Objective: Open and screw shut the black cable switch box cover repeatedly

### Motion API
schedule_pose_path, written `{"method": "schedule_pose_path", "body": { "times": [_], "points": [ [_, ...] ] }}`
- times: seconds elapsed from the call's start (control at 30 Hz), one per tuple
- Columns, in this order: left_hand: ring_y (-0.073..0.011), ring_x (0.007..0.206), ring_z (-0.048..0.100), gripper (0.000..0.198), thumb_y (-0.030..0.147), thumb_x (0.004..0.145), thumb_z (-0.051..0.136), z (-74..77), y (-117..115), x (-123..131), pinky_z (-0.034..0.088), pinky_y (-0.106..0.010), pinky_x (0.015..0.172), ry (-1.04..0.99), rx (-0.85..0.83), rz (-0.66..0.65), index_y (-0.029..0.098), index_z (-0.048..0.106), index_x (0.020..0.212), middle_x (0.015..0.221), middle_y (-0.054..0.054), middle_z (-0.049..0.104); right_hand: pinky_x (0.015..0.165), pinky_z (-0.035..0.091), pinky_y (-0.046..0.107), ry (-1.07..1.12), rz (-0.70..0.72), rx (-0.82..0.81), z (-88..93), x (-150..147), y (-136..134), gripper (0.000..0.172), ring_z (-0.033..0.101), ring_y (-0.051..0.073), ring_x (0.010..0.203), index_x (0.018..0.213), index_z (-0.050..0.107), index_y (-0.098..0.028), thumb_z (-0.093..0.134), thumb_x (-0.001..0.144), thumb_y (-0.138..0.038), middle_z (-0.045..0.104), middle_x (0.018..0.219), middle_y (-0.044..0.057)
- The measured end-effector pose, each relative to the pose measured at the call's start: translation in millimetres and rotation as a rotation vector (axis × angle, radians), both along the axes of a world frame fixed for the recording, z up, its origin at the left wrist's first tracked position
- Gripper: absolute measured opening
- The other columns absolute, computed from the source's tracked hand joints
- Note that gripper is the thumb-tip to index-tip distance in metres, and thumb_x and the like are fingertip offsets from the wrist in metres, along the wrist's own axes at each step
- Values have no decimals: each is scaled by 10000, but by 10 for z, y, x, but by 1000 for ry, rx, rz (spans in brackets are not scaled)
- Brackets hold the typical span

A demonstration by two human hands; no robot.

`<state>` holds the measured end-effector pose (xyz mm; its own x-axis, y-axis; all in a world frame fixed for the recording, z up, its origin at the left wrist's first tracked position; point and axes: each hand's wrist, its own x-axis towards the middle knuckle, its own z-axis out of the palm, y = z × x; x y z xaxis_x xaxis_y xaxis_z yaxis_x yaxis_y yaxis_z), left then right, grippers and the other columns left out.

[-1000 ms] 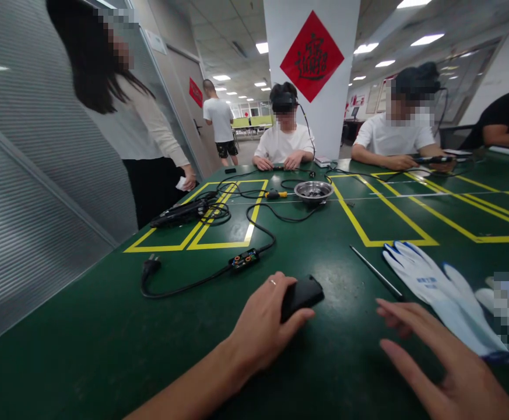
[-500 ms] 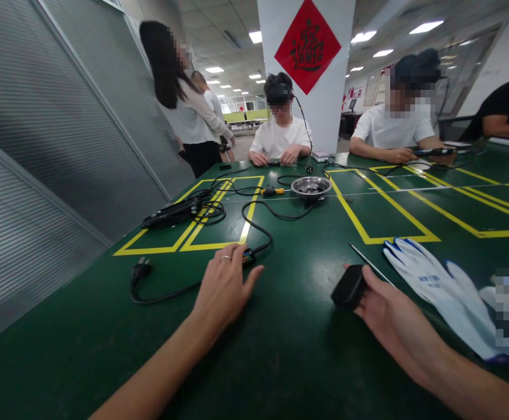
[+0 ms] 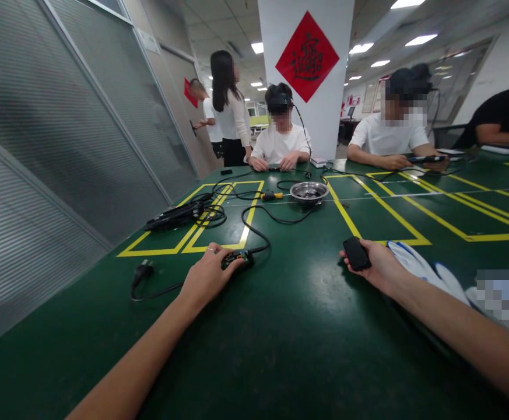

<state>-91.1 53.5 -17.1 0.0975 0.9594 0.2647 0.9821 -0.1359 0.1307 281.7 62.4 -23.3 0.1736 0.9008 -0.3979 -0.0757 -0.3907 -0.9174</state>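
My left hand [image 3: 210, 269] is closed around one end of a small circuit board [image 3: 237, 260], thumb along its near side. A black cable [image 3: 260, 238] runs from the board's far end, and a cord with a two-pin plug [image 3: 144, 269] lies to the left, passing under my hand. My right hand [image 3: 374, 263] grips a small black plastic cover [image 3: 357, 253], held just over the table with its flat face toward me. White and blue work gloves [image 3: 424, 269] lie partly behind my right forearm.
Beyond my hands are a metal bowl [image 3: 309, 191] with small parts, a yellow-and-black screwdriver [image 3: 271, 196] and bundled black cables [image 3: 179, 214]. Yellow tape [image 3: 210, 248] marks the green table [image 3: 271, 350]. Co-workers sit across the table; two people stand behind at left.
My left hand has closed on the circuit board, which is now more exposed. My right hand has moved slightly forward and turned the black cover. The standing people have shifted.
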Motion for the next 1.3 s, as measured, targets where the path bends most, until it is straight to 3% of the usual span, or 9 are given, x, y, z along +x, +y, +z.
{"method": "schedule_pose_path", "body": {
  "times": [0.33,0.43,0.57,0.8,0.97,1.07,1.13,1.23,1.3],
  "points": [
    [-256,968,612,445,547,953,354,97,-34,48,487,-338,803,-91,203,123,205,606,1086,1087,-74,591,926,445,481,-946,215,430,-163,-239,7,376,534,244,1105,1204,548,-174,543,881,-366,543,1230,109],
    [-252,952,617,429,545,950,370,98,-39,51,488,-334,785,-104,208,121,214,613,1077,1087,-66,596,929,385,522,-1153,303,493,-237,-270,-73,375,488,315,1107,1192,574,-141,495,888,-345,538,1160,172],
    [-244,940,620,413,545,944,396,95,-35,50,487,-332,804,-119,210,121,218,613,1074,1088,-53,596,860,397,487,-1333,366,540,-274,-245,-114,432,490,317,1026,1261,535,-136,400,912,-354,532,1104,191],
    [-249,962,619,426,553,941,392,108,-49,79,480,-336,837,-145,197,140,215,619,1067,1101,-63,607,867,410,500,-1460,377,583,-289,-223,-55,493,495,317,1034,1329,475,-143,344,930,-401,546,1108,194],
    [-260,1006,611,424,545,944,380,119,-36,49,470,-334,830,-184,197,185,213,604,1082,1112,-69,631,1004,299,597,-1465,382,697,-92,-388,-146,549,386,362,1234,1397,380,-137,386,922,-412,485,1276,212],
    [-283,934,636,466,567,947,336,110,8,-30,474,-343,735,-223,190,263,210,593,1100,1031,-78,671,1066,245,571,-1423,490,848,86,-738,-278,515,326,348,1300,1387,396,-143,385,926,-373,423,1383,192],
    [-287,871,651,494,575,951,297,98,43,-85,466,-332,667,-253,180,314,209,601,1085,976,-84,689,1024,340,503,-1366,614,946,166,-1061,-336,476,414,314,1232,1348,448,-148,388,926,-359,478,1340,174],
    [-284,861,654,509,576,951,280,73,79,-130,455,-317,641,-281,174,351,207,612,1060,975,-93,694,963,406,439,-1284,742,1041,180,-1559,-288,455,463,282,1185,1338,455,-138,373,929,-320,493,1329,166],
    [-282,876,652,500,574,946,294,58,87,-128,456,-318,661,-288,173,353,207,612,1066,989,-95,694,1027,347,462,-1241,782,1076,125,-1831,-167,494,375,294,1285,1387,389,-133,392,920,-292,404,1424,172]
  ]
}}
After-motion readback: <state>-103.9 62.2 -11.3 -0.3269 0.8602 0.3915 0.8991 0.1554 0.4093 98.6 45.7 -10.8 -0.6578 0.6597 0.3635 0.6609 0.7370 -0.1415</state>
